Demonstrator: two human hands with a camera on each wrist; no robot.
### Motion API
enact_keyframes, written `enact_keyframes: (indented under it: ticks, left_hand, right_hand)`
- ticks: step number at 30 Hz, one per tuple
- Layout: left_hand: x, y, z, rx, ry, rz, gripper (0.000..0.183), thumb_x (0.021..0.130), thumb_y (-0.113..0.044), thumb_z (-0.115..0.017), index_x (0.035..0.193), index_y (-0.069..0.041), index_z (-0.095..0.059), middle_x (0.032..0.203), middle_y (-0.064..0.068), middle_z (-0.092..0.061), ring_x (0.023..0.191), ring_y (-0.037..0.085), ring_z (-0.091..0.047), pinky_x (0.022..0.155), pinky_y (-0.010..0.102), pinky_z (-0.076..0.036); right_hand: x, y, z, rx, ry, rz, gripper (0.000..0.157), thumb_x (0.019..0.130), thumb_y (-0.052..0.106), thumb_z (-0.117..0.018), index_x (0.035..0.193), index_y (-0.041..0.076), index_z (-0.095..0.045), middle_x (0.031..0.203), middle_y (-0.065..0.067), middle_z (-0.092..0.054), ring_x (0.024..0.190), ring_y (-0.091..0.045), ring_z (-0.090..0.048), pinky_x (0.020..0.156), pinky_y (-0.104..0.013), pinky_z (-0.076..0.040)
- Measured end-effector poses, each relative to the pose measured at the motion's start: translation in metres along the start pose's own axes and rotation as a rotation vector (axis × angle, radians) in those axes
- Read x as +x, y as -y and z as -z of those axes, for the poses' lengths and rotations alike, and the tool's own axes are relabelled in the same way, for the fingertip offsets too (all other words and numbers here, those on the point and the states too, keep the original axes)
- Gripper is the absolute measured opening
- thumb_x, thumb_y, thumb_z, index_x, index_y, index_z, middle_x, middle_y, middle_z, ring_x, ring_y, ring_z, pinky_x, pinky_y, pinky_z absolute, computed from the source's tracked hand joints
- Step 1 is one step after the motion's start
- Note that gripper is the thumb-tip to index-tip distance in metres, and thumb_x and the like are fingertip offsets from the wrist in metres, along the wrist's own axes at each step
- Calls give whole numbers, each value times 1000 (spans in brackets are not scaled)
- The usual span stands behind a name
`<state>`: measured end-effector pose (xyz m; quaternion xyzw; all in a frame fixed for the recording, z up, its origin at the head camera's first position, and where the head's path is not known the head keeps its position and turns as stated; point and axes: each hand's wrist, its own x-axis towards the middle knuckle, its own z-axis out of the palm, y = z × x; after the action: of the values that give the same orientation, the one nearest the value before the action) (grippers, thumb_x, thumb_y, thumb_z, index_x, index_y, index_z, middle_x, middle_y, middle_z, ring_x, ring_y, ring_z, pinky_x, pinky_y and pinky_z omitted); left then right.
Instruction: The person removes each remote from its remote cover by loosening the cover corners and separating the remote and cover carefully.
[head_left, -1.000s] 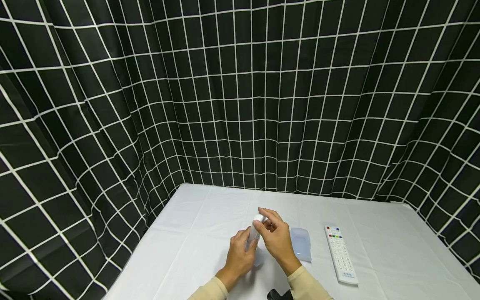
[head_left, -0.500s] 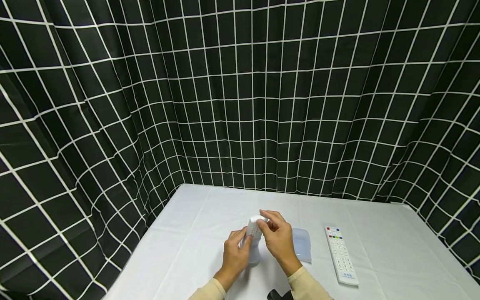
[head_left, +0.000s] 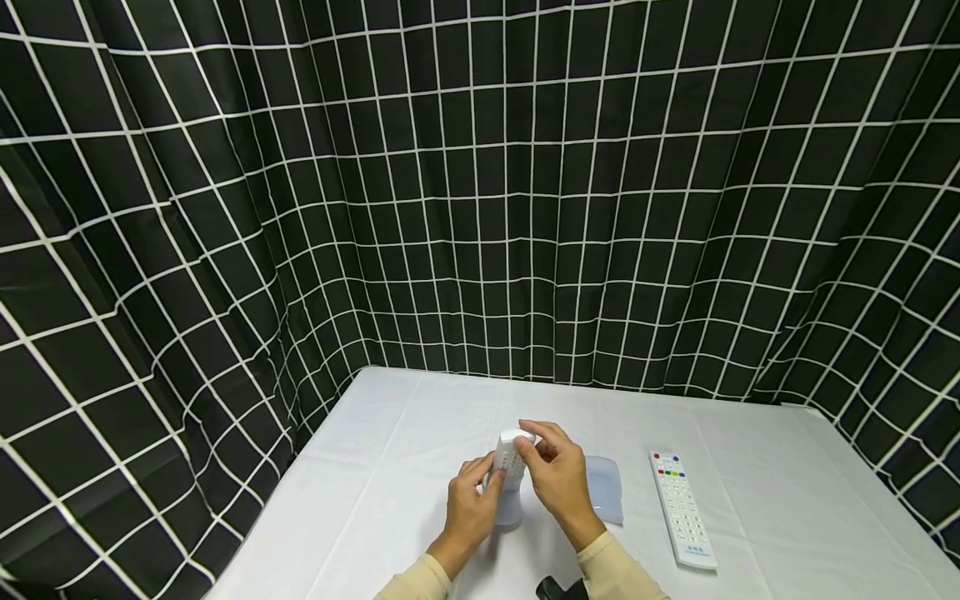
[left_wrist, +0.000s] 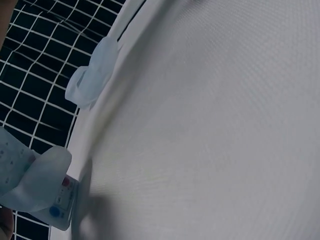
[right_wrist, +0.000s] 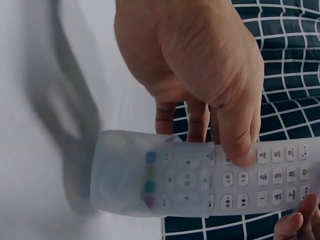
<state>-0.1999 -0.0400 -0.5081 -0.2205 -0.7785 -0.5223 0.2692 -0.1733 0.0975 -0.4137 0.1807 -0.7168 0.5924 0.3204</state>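
Both hands hold a white remote control (head_left: 507,457) upright over the table, with a translucent bluish sleeve (head_left: 507,510) around its lower part. My left hand (head_left: 467,508) grips it lower down. In the right wrist view, the left thumb presses on the button face just beyond the sleeve's rim (right_wrist: 211,175), and coloured buttons show faintly through the sleeve. My right hand (head_left: 562,475) pinches the bare upper end between thumb and fingers; only its fingertips show at the lower right of the right wrist view. In the left wrist view, a sleeve flap (left_wrist: 45,175) folds over the remote.
A second translucent sleeve (head_left: 603,492) lies on the white table (head_left: 420,417) beside the right hand. Farther right lies another white remote control (head_left: 682,510). A black object (head_left: 551,587) pokes in at the bottom edge. A black curtain (head_left: 525,208) with a white grid surrounds the table.
Since a second ago the held remote control and sleeve have turned so the buttons face the head camera. The left hand has shifted slightly left. Over the last half second almost nothing moves.
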Motion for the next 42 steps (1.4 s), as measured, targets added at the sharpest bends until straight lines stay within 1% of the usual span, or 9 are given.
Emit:
enact_keyframes:
  ticks: [4, 8, 13, 17, 21, 24, 34, 37, 42]
  left_hand:
    - [3, 0, 5, 18, 42, 0, 31, 94, -10, -63, 121, 5, -62, 110, 6, -67, 96, 20, -61, 74, 35, -51]
    - [6, 0, 12, 20, 141, 65, 32, 91, -5, -62, 121, 9, -61, 109, 8, -67, 98, 22, -61, 75, 38, -50]
    - [9, -1, 23, -29, 252, 182, 34, 89, 1, -57, 121, 10, -60, 104, 6, -66, 92, 20, -58, 73, 32, -48]
    - [11, 2, 26, -61, 245, 187, 30, 89, 6, -55, 117, 10, -63, 98, 5, -67, 86, 19, -58, 71, 27, -46]
    - [15, -16, 33, -122, 231, 183, 24, 89, 12, -54, 111, 15, -64, 97, 15, -67, 89, 28, -61, 74, 31, -50]
    - [18, -29, 40, -207, 253, 231, 22, 89, 15, -52, 108, 17, -63, 98, 22, -66, 94, 36, -60, 80, 34, -50]
    - [14, -15, 39, -284, 266, 326, 19, 86, 10, -63, 104, 13, -67, 90, 20, -64, 84, 32, -60, 74, 27, -52]
    - [10, -1, 35, -305, 269, 359, 20, 87, 9, -63, 106, 12, -67, 89, 19, -64, 81, 27, -60, 72, 25, -53]
    - [5, 18, 32, -306, 270, 349, 19, 87, 5, -65, 106, 8, -69, 89, 16, -65, 80, 21, -60, 70, 25, -52]
  right_hand:
    - [0, -1, 1, -19, 6, -22, 20, 82, -9, -71, 101, -7, -69, 62, -11, -52, 51, -11, -41, 45, -19, -36]
    - [0, -1, 2, -23, 21, -30, 21, 83, -8, -69, 104, -9, -67, 68, -10, -57, 55, -16, -48, 49, -22, -42]
    - [-1, -1, 3, -35, 37, -31, 20, 83, -8, -69, 103, -10, -67, 74, -12, -60, 56, -20, -51, 49, -28, -45]
    - [-2, -2, 3, -32, 40, -25, 20, 82, -9, -70, 102, -10, -68, 73, -12, -60, 55, -18, -50, 47, -30, -45]
    - [-2, -2, 3, -34, 40, -18, 20, 82, -9, -70, 101, -10, -68, 74, -12, -61, 55, -18, -50, 47, -29, -45]
    - [-1, -2, 5, -43, 41, -11, 20, 82, -9, -70, 101, -9, -68, 75, -12, -62, 54, -18, -51, 47, -28, -45]
    - [-2, -1, 5, -23, 36, -37, 21, 86, -8, -65, 107, -9, -66, 77, -14, -63, 59, -16, -53, 51, -25, -46]
    - [-2, 1, 5, -27, 45, -52, 21, 87, -7, -65, 108, -9, -66, 78, -13, -63, 59, -18, -53, 51, -26, -46]
    - [-3, 5, 4, -28, 65, -86, 22, 88, -5, -65, 110, -9, -66, 78, -13, -63, 61, -20, -54, 54, -26, -47]
